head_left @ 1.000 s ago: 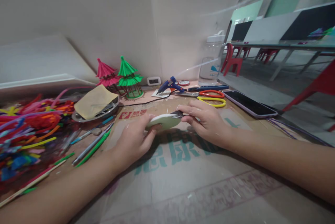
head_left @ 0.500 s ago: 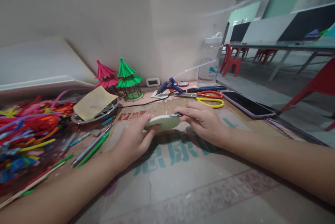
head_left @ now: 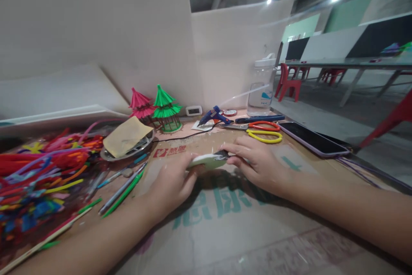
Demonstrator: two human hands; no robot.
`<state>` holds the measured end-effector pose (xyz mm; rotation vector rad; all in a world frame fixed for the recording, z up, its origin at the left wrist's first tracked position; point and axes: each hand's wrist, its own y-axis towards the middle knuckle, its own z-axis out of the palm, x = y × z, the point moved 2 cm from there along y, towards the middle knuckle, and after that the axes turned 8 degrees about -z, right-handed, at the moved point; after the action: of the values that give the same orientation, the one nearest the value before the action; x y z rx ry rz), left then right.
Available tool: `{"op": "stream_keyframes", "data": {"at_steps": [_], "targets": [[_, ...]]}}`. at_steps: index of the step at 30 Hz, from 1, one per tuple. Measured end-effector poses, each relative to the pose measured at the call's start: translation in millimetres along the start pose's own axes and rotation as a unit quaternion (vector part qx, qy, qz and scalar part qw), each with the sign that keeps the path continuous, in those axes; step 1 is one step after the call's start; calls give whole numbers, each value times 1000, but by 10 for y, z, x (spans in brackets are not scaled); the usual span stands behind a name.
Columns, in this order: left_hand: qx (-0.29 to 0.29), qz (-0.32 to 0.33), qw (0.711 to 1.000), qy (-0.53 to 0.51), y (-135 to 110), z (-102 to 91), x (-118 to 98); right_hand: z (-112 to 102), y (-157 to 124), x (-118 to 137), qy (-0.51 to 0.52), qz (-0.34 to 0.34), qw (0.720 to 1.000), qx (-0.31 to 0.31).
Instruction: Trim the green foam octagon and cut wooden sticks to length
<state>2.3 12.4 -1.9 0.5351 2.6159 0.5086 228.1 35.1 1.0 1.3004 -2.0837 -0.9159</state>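
Between my hands, above the cardboard, is a thin pale green and white disc point(head_left: 209, 161); I cannot tell whether it is a roll of tape. My left hand point(head_left: 175, 180) is closed on its left edge, thumb below and fingers over the top. At its right edge sits a small dark piece point(head_left: 221, 153), pinched by the fingertips of my right hand point(head_left: 257, 161). Whether that piece is part of the disc is too blurred to tell. Beyond my right hand lie scissors point(head_left: 264, 137) with red and yellow handles.
A printed cardboard sheet point(head_left: 206, 240) covers the work area. Colourful pipe cleaners point(head_left: 41, 180) and a metal dish point(head_left: 107, 155) are at left. Behind stand green point(head_left: 167, 110) and pink point(head_left: 140, 102) small pavilions, a blue glue gun point(head_left: 215, 115) and a water bottle point(head_left: 260, 90). A phone point(head_left: 313, 137) lies right.
The camera view has tilted up, so everything sits lower and slightly to the right. Both hands keep hold; more of the dark piece shows at the disc's right edge.
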Motion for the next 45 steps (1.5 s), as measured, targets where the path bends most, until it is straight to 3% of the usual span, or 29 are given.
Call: {"op": "stream_keyframes", "data": {"at_steps": [9, 17, 22, 28, 36, 45], "targets": [[26, -12, 999, -28, -39, 14, -5, 3, 15, 32, 9, -8, 1000, -16], [23, -104, 982, -156, 75, 45, 47, 176, -59, -189, 73, 161, 981, -80], [32, -114, 976, -182, 77, 38, 52, 202, -61, -221, 106, 209, 970, -64], [39, -141, 963, -227, 61, 31, 27, 270, -89, -167, 145, 198, 969, 12], [38, -148, 952, -265, 118, 66, 56, 250, -54, -191, 148, 236, 960, 4], [26, -98, 971, -216, 66, 102, 108, 277, -107, -195, 132, 190, 973, 23]]}}
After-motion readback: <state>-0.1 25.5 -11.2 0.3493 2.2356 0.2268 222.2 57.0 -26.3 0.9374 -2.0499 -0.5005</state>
